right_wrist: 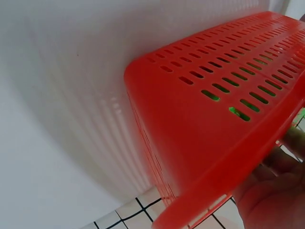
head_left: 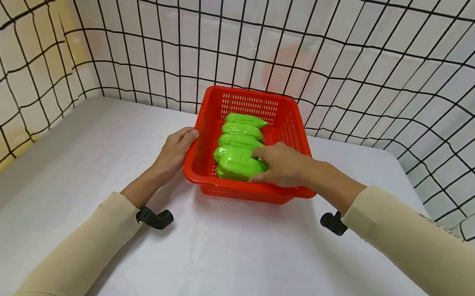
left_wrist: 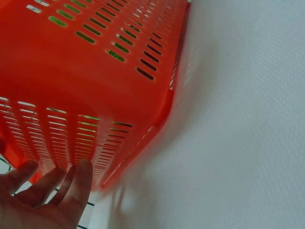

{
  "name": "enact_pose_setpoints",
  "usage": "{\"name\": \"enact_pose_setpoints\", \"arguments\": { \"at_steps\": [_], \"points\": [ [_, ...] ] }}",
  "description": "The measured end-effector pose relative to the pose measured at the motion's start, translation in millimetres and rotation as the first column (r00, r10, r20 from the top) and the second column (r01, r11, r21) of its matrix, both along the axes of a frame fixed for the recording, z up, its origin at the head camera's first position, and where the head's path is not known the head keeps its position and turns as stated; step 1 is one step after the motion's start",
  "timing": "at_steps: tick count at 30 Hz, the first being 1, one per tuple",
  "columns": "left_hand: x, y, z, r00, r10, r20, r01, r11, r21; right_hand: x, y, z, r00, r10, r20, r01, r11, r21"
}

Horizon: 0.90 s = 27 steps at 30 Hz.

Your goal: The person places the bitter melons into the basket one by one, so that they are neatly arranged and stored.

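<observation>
A red slotted plastic basket (head_left: 246, 190) stands on the white table, with several shiny bright green oblong pieces (head_left: 243, 130) lined up inside it. My left hand (head_left: 175, 150) holds the basket's left side, thumb on the rim. Its fingertips (left_wrist: 82, 174) rest against the slotted outer wall in the left wrist view. Reaching over the basket's right front corner, my right hand (head_left: 286, 165) grips the nearest green piece (head_left: 237, 163) between thumb and fingers. In the right wrist view the basket wall hides that piece and part of the right hand (right_wrist: 276, 191).
Black wire mesh (head_left: 257, 48) rises behind the basket and along both sides of the table. White cloth covers the tabletop (head_left: 224, 263). A small black device (head_left: 154, 217) is strapped on the left wrist, another (head_left: 334, 222) on the right.
</observation>
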State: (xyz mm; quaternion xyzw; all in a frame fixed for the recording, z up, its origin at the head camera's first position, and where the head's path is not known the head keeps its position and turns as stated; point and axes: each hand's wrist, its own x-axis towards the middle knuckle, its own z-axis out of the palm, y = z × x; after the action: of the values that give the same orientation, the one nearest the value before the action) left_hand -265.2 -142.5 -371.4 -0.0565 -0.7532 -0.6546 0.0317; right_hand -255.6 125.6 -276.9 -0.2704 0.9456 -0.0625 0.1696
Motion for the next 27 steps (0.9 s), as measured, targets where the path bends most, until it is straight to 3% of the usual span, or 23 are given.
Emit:
{"name": "enact_pose_setpoints", "arguments": {
  "at_steps": [14,27],
  "points": [
    [-1.0,-0.7,-1.1,1.000,-0.010,0.014,0.010,1.000,0.015,-4.5,0.8,-1.6,0.996,-0.003,0.086,0.000,0.999,0.033],
    [0.7,-0.1,1.3,1.000,-0.010,0.021,0.010,1.000,0.006,-8.3,8.9,-6.4,0.978,-0.003,0.210,-0.001,1.000,0.019]
  ]
}}
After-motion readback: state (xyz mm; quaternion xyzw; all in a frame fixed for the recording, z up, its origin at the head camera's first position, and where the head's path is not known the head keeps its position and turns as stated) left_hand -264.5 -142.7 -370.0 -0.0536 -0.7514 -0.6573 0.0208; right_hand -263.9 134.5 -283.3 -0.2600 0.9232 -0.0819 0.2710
